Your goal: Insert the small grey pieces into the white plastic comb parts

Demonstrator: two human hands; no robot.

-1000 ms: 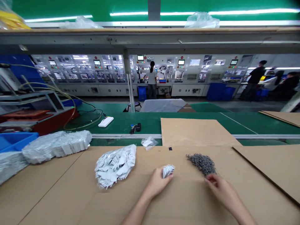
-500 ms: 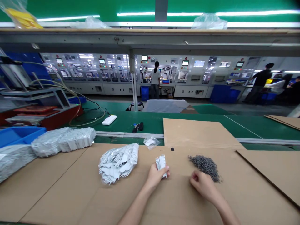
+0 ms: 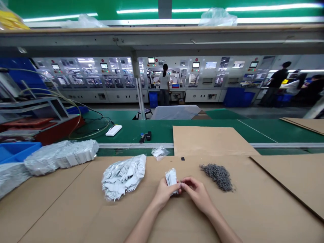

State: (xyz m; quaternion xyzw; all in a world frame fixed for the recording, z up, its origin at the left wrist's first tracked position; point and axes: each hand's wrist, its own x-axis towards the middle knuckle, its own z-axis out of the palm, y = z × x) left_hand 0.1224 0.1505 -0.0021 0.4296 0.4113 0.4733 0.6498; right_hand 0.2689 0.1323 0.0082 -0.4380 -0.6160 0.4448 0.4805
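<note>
My left hand (image 3: 164, 192) is closed around a stack of thin white plastic pieces (image 3: 171, 177), held upright and fanned at the top. Fingertips of my right hand (image 3: 196, 193) are pinched together at the right side of that stack, close to my left thumb. Whatever sits in this pinch is too small to make out. To the right of my hands lies a pile of small dark grey parts (image 3: 218, 177). On the left, a clear plastic bag (image 3: 124, 177) full of similar white pieces rests on the cardboard (image 3: 101, 221).
More bagged white pieces (image 3: 62, 156) lie at far left beside a blue bin (image 3: 20, 151). A small clear bag (image 3: 160, 153), keys (image 3: 145, 136) and a white device (image 3: 113, 130) lie further back. A red-based machine (image 3: 37, 125) stands at left. People work in the background.
My right hand has moved left from the grey pile to the white stack, its fingertips now meeting the stack's side. My left hand keeps its hold. The view has shifted slightly.
</note>
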